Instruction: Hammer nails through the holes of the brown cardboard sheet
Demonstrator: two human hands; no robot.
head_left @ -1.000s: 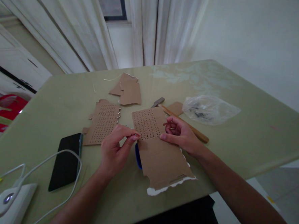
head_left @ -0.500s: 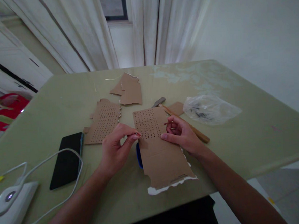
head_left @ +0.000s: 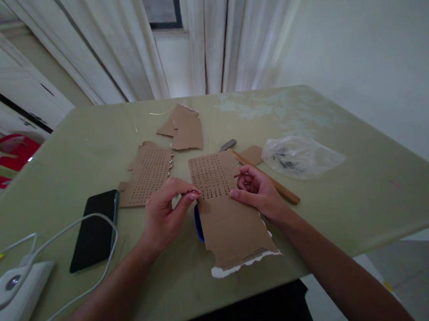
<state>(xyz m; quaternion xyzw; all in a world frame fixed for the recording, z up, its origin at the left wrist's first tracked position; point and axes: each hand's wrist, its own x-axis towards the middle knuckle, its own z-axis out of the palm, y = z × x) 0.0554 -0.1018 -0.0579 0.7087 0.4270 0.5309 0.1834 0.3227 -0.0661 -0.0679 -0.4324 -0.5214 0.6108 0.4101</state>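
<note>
One punched cardboard sheet (head_left: 235,222) sits between left hand (head_left: 166,209), fingertips pressed together at its edge, and right hand (head_left: 262,196), curled against it, grip hard to tell. Fine handling seems in hand, calling next for steadiness.

The left hand (head_left: 167,214) and right hand (head_left: 262,194) are ungloved, with slender fingers and a short, plain nail on the left thumb. Both forearms (head_left: 333,260) are bare, slim and smooth. Solid black clothing (head_left: 242,314) with an angular right edge covers the lap.
</note>
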